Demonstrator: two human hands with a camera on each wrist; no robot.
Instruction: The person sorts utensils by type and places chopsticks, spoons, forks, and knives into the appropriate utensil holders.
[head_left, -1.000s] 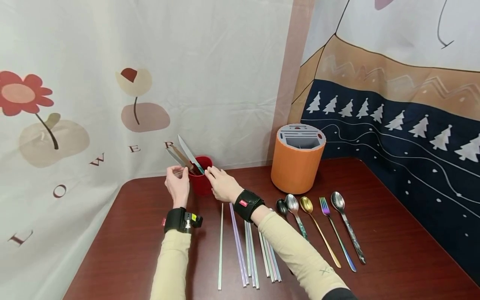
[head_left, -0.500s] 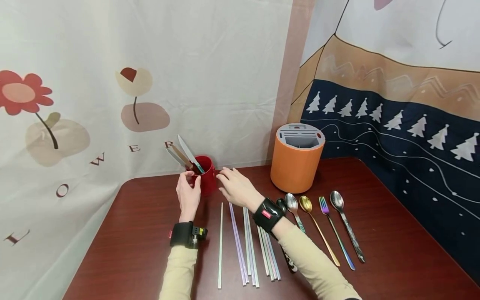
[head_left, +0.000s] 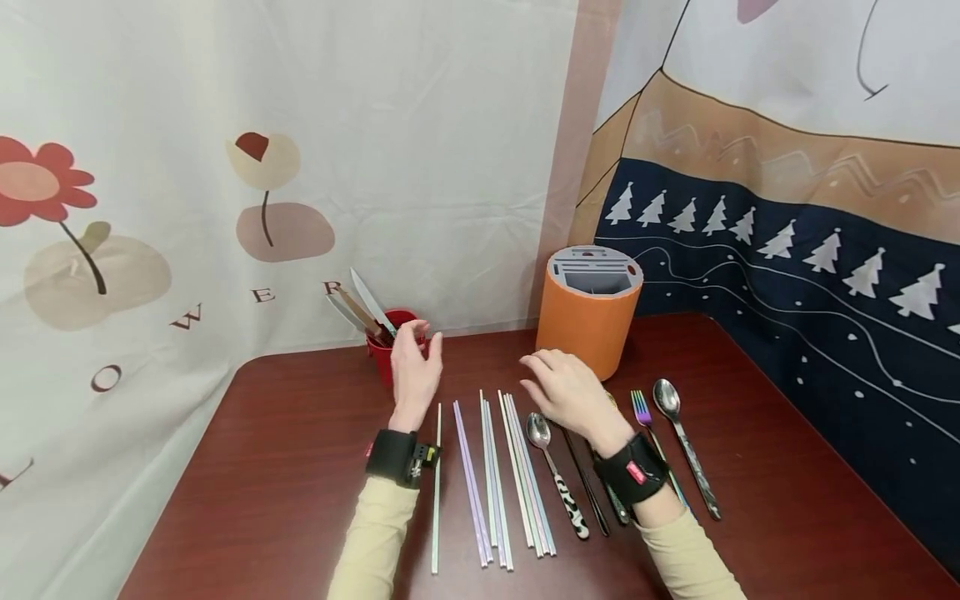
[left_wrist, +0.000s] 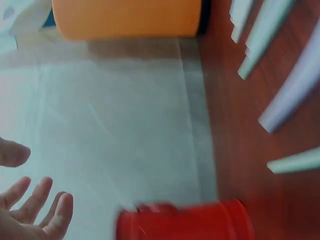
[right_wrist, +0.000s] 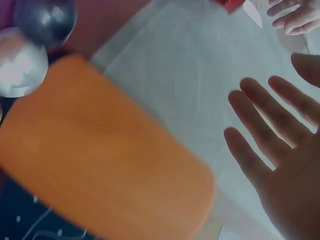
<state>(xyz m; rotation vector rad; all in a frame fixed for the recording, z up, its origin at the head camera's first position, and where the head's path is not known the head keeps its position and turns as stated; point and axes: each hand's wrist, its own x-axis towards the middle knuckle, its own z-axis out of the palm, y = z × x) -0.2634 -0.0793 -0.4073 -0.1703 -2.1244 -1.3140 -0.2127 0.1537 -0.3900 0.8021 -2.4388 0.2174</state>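
While our left hand point(head_left: 414, 367) hovers unclenched beside the red cup point(head_left: 392, 350) of knives at frame centre-left, our right hand point(head_left: 567, 390), fingers spread and empty, hangs over the spoons point(head_left: 555, 475) lower right, apparently selecting one, requiring a pinch.

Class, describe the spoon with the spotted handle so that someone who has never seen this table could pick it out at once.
Start at the orange cylinder holder at the back of the table. In front of it lies a row of chopsticks, and just right of them lies the spoon. It alone has a black-and-white spotted handle.
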